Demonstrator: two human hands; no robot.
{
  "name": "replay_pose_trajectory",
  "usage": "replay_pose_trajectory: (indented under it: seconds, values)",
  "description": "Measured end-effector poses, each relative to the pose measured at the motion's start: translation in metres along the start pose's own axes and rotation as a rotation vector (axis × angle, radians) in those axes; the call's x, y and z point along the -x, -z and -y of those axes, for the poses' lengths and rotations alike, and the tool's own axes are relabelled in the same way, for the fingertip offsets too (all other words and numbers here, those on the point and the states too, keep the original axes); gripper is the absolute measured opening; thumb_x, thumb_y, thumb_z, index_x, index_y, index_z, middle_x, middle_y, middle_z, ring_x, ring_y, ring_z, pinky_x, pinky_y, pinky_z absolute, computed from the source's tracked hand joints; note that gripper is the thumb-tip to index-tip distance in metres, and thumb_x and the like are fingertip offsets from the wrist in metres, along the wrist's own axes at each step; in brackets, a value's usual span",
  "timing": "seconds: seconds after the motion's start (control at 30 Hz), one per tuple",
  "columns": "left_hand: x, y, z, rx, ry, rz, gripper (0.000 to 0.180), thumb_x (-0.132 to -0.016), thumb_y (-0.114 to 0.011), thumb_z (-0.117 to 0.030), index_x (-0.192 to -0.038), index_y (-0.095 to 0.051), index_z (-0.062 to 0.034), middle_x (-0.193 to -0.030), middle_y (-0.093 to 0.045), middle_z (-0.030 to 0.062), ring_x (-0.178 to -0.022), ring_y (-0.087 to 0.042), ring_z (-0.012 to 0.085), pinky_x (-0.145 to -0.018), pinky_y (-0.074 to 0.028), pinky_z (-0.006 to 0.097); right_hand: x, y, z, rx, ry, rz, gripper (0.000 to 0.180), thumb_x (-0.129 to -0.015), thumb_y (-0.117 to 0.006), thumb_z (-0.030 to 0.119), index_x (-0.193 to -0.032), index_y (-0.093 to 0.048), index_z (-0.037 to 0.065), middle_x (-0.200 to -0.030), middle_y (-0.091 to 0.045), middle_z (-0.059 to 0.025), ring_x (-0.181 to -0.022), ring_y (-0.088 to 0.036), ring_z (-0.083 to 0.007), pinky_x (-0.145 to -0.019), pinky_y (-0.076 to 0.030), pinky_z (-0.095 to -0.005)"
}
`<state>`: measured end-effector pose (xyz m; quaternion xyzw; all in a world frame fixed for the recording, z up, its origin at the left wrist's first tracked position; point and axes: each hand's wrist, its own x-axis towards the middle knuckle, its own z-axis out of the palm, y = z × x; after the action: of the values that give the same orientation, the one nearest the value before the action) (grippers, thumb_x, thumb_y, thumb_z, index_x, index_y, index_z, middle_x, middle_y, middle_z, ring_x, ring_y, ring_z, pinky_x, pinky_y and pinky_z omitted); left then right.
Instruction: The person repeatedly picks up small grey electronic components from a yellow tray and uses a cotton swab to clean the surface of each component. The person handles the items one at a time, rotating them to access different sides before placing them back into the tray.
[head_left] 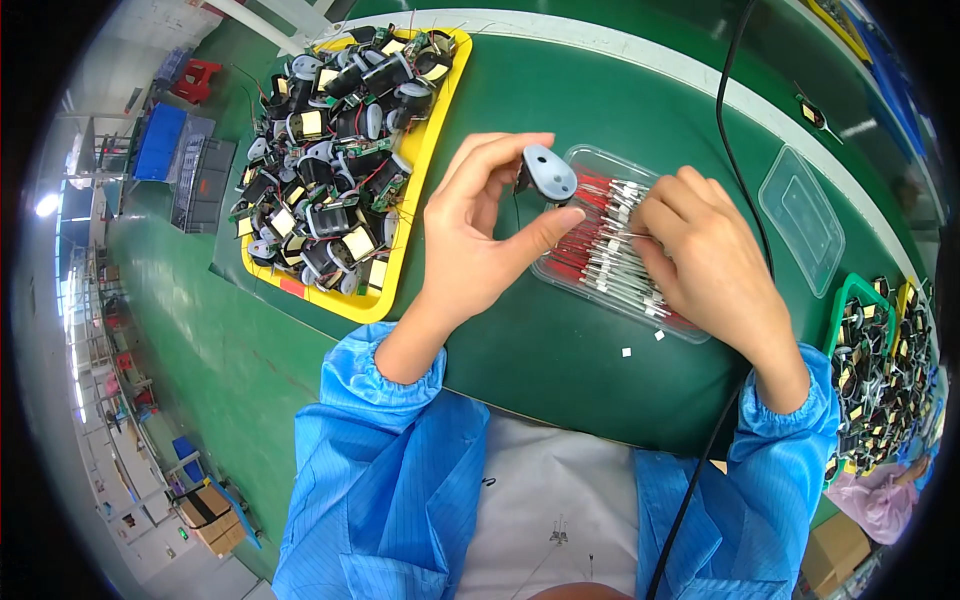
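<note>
My left hand (468, 225) grips a small assembly (550, 174) between thumb and fingers, with its grey, rounded end piece and dark holes facing up. A dark body shows beneath that piece, and a thin wire hangs from it. My right hand (708, 262) is closed in a pinch over the right side of a clear plastic box (685, 333). Whatever is at its fingertips is too small to make out. Inside the box lie many thin leads (612, 262) with red and silvery-white lengths and white ends, partly covered by my right hand.
At the left, a yellow tray (418, 190) is heaped with similar black and grey assemblies. A clear lid (803, 220) lies at the right, near a green tray (838, 310) of more parts. A black cable (735, 130) crosses the green table. Two white bits (627, 352) lie near the box.
</note>
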<state>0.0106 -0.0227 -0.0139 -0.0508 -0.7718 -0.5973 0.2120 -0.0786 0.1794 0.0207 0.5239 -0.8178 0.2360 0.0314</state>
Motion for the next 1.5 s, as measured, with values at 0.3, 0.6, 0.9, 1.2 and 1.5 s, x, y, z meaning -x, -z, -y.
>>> replay_pose_trajectory:
  seconds: [0.3,0.6,0.9,1.2,1.5]
  values:
    - [0.003,-0.001,-0.01,0.237,0.262,-0.02,0.032,-0.08,-0.063,0.008,-0.102,-0.044,-0.0036,-0.104,-0.059,0.0181,-0.081,-0.058,0.0148,-0.072,-0.049,0.029,-0.003,0.03,-0.005,-0.628,-0.294,-0.226,0.013,-0.083,-0.062,0.004,-0.095,-0.06,0.0,-0.071,-0.061,-0.0057,-0.061,-0.057,-0.0106,-0.061,-0.042,-0.0237]
    - [0.003,0.007,0.004,0.64,0.236,0.009,0.02,-0.095,-0.047,-0.02,-0.107,-0.04,-0.0062,-0.104,-0.049,0.0132,-0.072,-0.056,0.0192,-0.06,-0.04,0.025,-0.001,0.034,0.0,-1.323,-0.262,-0.257,0.036,-0.091,-0.054,0.017,-0.119,-0.048,-0.005,-0.094,-0.063,-0.0133,-0.076,-0.06,-0.0151,-0.062,-0.045,-0.0235]
    - [0.003,0.003,-0.002,0.347,0.107,0.039,0.036,-0.093,-0.057,-0.026,-0.117,-0.046,-0.0015,-0.103,-0.057,0.0141,-0.076,-0.059,0.0181,-0.063,-0.046,0.026,0.0,0.032,0.007,-0.961,-0.577,-0.286,0.025,-0.088,-0.06,0.009,-0.111,-0.057,-0.001,-0.099,-0.063,-0.0116,-0.069,-0.059,-0.0102,-0.057,-0.043,-0.0213]
    - [0.006,-0.008,-0.008,0.425,0.086,0.057,0.044,-0.084,-0.069,-0.019,-0.117,-0.049,0.0016,-0.105,-0.059,0.0153,-0.091,-0.062,0.0237,-0.078,-0.052,0.034,0.004,0.029,0.011,-1.003,-0.18,-0.354,0.019,-0.077,-0.072,0.007,-0.09,-0.061,-0.001,-0.079,-0.06,-0.0086,-0.079,-0.053,-0.0163,-0.069,-0.041,-0.0279]
    - [0.007,-0.005,-0.008,0.404,-0.026,0.176,0.042,-0.079,-0.073,-0.013,-0.111,-0.051,0.0016,-0.108,-0.057,0.0168,-0.1,-0.061,0.0293,-0.087,-0.051,0.04,0.011,0.032,0.019,-0.751,-0.014,-0.403,0.025,-0.079,-0.073,0.013,-0.092,-0.055,0.001,-0.08,-0.063,-0.0129,-0.076,-0.054,-0.0194,-0.068,-0.042,-0.0298]
